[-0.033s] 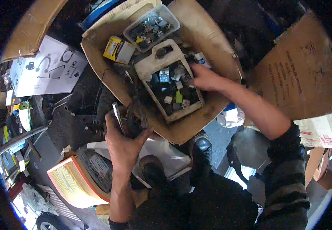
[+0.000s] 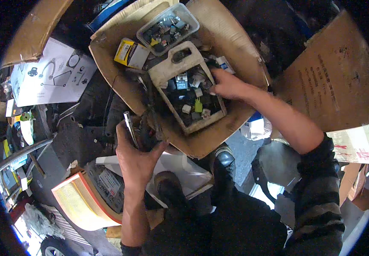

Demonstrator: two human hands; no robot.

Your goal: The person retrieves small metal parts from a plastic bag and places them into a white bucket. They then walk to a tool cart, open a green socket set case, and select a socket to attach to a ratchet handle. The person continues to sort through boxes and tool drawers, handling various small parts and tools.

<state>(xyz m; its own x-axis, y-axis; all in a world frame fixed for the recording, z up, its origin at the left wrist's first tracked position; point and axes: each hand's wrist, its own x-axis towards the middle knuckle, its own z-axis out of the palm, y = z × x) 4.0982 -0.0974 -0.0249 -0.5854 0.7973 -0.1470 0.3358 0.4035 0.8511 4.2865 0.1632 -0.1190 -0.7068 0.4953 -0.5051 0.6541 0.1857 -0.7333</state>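
Note:
My right hand [image 2: 227, 84] reaches over the right side of a dirty off-white plastic tray [image 2: 161, 73] with a handle hole. Its fingers are curled at the rim beside small parts, the tips partly hidden. Inside the tray lie a bluish block [image 2: 181, 80], a lime-green piece [image 2: 198, 105] and several pale connector-like pieces. The tray rests in an open cardboard box [image 2: 231, 32]. Just left of that box, my left hand [image 2: 136, 164] holds a slim shiny metal rod [image 2: 130, 128] upright; its full shape is hidden.
Also in the box are a clear plastic tub [image 2: 167, 30] of small parts and a yellow-and-white carton [image 2: 132, 54]. An orange-edged air filter [image 2: 84, 200] lies lower left, a printed white sheet [image 2: 54, 74] upper left. A large cardboard flap [image 2: 331, 81] stands at right.
Small parts beside my right fingertips lie slightly differently. The view has shifted a little; my left hand keeps its hold on the metal rod.

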